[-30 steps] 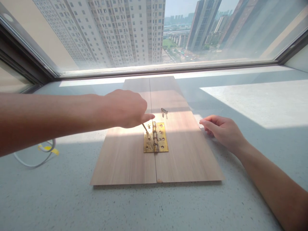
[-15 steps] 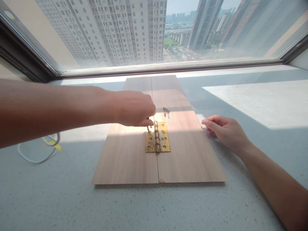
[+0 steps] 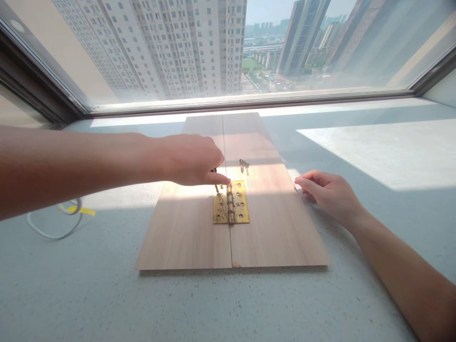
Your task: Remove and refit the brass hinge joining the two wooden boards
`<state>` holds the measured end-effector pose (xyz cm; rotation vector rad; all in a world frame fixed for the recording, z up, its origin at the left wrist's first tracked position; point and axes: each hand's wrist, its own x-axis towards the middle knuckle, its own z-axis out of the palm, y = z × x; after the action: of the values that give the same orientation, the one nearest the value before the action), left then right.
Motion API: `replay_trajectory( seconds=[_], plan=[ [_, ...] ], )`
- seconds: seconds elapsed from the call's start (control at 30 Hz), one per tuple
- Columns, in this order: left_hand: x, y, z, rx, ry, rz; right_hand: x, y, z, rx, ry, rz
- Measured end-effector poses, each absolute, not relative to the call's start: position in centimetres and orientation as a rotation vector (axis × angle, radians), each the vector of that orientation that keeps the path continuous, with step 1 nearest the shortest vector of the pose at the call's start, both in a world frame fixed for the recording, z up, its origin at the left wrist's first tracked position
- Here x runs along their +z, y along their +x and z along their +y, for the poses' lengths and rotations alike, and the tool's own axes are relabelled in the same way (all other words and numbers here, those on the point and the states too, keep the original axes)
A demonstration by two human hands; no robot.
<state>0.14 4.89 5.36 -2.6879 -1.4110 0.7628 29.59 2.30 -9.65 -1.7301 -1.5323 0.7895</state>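
My left hand is closed, palm down, over the upper part of a brass hinge. From under its fingers a thin metal shaft with a dark upper part, like a small screwdriver, slants down to the hinge's left leaf; the rest is hidden in the hand. The thumb reaches toward the top of the hinge pin. The worn hinge spans the seam between two pale wooden boards. Beside the right board's edge, my right hand has its fingers curled and thumb against them, the fingertips close to that edge.
Several loose screws lie on the right board above the hinge. A white cable with yellow tape sits on the speckled sill at left. Behind the boards runs the window frame.
My left hand has shifted slightly left and turned, and its thumb has stretched out toward the hinge pin. More of the tool shows beneath it. The right hand keeps its pose by the board.
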Motion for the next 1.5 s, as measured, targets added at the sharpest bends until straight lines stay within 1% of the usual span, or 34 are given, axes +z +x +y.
replay_trajectory(
  seconds=[0.17,0.27,0.5,0.67,0.73,0.8,1.03,1.1,1.23,1.33,1.5],
  plan=[
    [5.4,0.7,4.7,0.832,-2.585,-1.797,-9.7,29.6,2.4,0.816,-1.719,-1.514],
    [5.5,1.2,4.8,0.905,-2.546,-1.791,-9.7,29.5,2.4,0.814,-1.710,-1.519],
    [5.5,1.0,4.8,0.827,-2.712,-1.362,-9.5,29.3,2.2,0.804,-1.712,-1.545],
    [5.3,0.9,5.2,0.745,-2.949,-0.744,-9.5,29.2,2.2,0.789,-1.714,-1.557],
    [5.3,1.3,5.1,0.739,-3.028,-0.630,-9.4,29.2,2.1,0.795,-1.715,-1.548],
    [5.4,1.5,4.8,0.741,-3.012,-0.758,-9.3,29.2,2.1,0.796,-1.720,-1.545],
    [5.7,0.5,4.6,0.824,-2.671,-1.562,-9.1,29.0,2.0,0.791,-1.732,-1.567],
    [5.8,0.4,4.7,0.878,-2.592,-1.682,-9.1,29.1,2.0,0.798,-1.725,-1.568],
    [5.5,0.6,4.9,0.910,-2.620,-1.860,-9.2,29.1,2.0,0.796,-1.705,-1.583],
    [5.1,1.0,4.9,0.844,-2.619,-1.902,-9.2,29.0,2.0,0.791,-1.704,-1.592],
    [5.0,1.2,4.6,0.860,-2.666,-1.589,-9.3,29.0,2.1,0.768,-1.709,-1.616]
  ],
)
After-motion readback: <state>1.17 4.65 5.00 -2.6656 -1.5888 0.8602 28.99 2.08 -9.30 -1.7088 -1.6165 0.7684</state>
